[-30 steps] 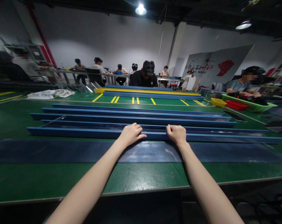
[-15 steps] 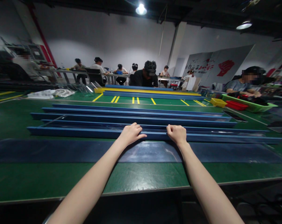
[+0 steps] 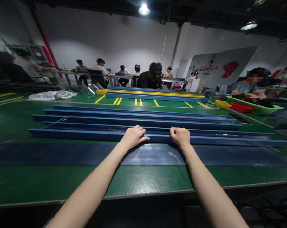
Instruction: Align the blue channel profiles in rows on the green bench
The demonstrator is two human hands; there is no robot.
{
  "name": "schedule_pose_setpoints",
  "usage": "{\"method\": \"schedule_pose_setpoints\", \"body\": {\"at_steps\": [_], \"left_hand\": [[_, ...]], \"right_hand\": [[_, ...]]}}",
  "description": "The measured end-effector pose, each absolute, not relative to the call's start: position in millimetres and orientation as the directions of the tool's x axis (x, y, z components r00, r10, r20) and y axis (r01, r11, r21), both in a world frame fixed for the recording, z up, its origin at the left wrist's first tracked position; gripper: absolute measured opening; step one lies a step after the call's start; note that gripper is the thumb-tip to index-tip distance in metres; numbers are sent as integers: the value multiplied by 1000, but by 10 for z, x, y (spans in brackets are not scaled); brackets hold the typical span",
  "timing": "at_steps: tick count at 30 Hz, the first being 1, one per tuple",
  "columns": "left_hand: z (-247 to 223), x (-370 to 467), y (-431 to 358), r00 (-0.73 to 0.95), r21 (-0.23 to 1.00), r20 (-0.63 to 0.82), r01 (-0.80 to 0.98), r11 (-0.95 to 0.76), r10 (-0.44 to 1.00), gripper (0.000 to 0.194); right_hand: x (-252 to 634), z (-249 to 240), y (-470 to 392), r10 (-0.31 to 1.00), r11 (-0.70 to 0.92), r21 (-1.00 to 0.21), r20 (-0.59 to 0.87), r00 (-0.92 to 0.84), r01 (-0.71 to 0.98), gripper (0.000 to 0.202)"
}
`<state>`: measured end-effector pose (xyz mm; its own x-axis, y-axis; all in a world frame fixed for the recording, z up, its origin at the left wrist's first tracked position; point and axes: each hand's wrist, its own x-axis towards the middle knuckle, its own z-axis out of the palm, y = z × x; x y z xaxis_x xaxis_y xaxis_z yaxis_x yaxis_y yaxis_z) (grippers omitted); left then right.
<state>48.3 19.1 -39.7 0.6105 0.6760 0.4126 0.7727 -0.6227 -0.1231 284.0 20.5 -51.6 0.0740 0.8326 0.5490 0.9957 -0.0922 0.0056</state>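
Several long blue channel strips lie side by side across the green table (image 3: 143, 180). My left hand (image 3: 133, 135) is curled over the nearest blue channel strip (image 3: 74, 134), its fingers over the top and its thumb along the near wall. To its right, my right hand (image 3: 180, 135) grips the same strip, knuckles up. The undersides of both grips are hidden. Closer to me, a flat translucent blue sheet (image 3: 62, 153) lies lengthwise under my forearms. Just beyond the held strip rests another blue channel strip (image 3: 133, 121).
Farther back lie a yellow strip (image 3: 153, 92) and more blue strips. Clear plastic bags (image 3: 42, 95) sit at the left. On the right are a yellow bin (image 3: 222, 104), a red bin (image 3: 240, 107) and a green basket (image 3: 268, 109). Several people sit beyond.
Both hands keep the same place and grip on the strip. The person in black across the table has shifted slightly to the right.
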Motion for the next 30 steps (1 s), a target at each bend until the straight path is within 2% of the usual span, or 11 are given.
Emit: {"method": "schedule_pose_setpoints", "body": {"at_steps": [12,30], "left_hand": [[-383,478,185,535,-7,415,811,-585,736,36],[-385,482,196,549,-22,425,801,-598,720,37]], "right_hand": [[2855,-542,219,824,-86,4,563,69,996,44],[2852,-536,214,822,-90,10,566,69,996,44]]}}
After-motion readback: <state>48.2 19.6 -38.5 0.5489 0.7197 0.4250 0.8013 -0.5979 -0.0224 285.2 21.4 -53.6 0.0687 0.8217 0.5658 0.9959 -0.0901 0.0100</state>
